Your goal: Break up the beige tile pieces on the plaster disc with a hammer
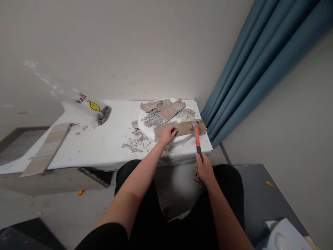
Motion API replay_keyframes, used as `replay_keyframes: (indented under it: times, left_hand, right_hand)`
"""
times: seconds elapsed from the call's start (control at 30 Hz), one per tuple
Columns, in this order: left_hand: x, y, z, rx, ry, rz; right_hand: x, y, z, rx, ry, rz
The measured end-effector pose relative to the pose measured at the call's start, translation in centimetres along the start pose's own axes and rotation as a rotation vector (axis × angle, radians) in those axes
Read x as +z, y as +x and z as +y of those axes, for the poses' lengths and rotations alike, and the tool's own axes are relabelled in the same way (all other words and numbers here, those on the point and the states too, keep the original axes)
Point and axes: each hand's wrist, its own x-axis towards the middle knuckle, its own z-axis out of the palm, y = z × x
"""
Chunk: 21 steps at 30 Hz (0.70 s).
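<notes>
My right hand is wrapped round the handle of a hammer with a red and black grip. The hammer's head lies over the right part of a flat brown strip, which looks like cardboard or thin board. On the left part of that strip rests my left hand, fingers curled together; whatever they pinch is too small to make out. Beneath the strip is a round white plate bearing grey crumbled bits. Torn brown pieces lie across its far side.
Grey crumbs and thin nail-like pieces are scattered left of the plate on the white-covered table. Farther left are a clear plastic bag with dark bits and a long cardboard piece. A blue curtain hangs at the right.
</notes>
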Motion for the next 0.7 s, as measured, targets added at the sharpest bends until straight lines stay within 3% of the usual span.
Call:
replay_keyframes:
  times: [0.27, 0.5, 0.7]
  left_hand:
    - [0.5, -0.1, -0.4, -0.043, -0.143, 0.047]
    - [0.1, 0.1, -0.5, -0.024, -0.181, 0.004]
    - [-0.1, 0.6, -0.6, -0.011, -0.176, -0.017]
  right_hand:
    - [0.6, -1.3, -3.5, -0.174, -0.159, -0.111]
    - [1.0, -1.5, -3.7, -0.223, -0.219, -0.095]
    - [0.8, -1.0, -3.3, -0.164, -0.162, -0.102]
